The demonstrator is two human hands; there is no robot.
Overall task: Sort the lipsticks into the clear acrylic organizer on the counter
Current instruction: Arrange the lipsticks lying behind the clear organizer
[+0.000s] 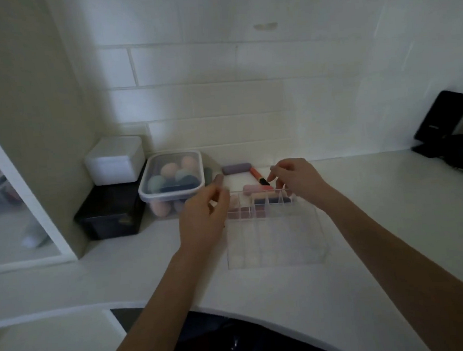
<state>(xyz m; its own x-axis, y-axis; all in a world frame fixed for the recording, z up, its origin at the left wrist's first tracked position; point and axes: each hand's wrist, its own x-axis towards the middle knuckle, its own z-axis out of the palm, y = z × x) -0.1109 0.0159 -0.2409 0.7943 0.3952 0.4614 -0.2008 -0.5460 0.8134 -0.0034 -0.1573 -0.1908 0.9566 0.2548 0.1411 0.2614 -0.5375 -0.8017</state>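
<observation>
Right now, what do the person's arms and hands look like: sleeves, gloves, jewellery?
Both arms are bare up to the frame edge: no sleeves in view. The left hand and right hand are ungloved. No watch, bracelet or ring shows, though the picture is dim and soft, so a thin ring could be missed. No markings or cables visible.
</observation>
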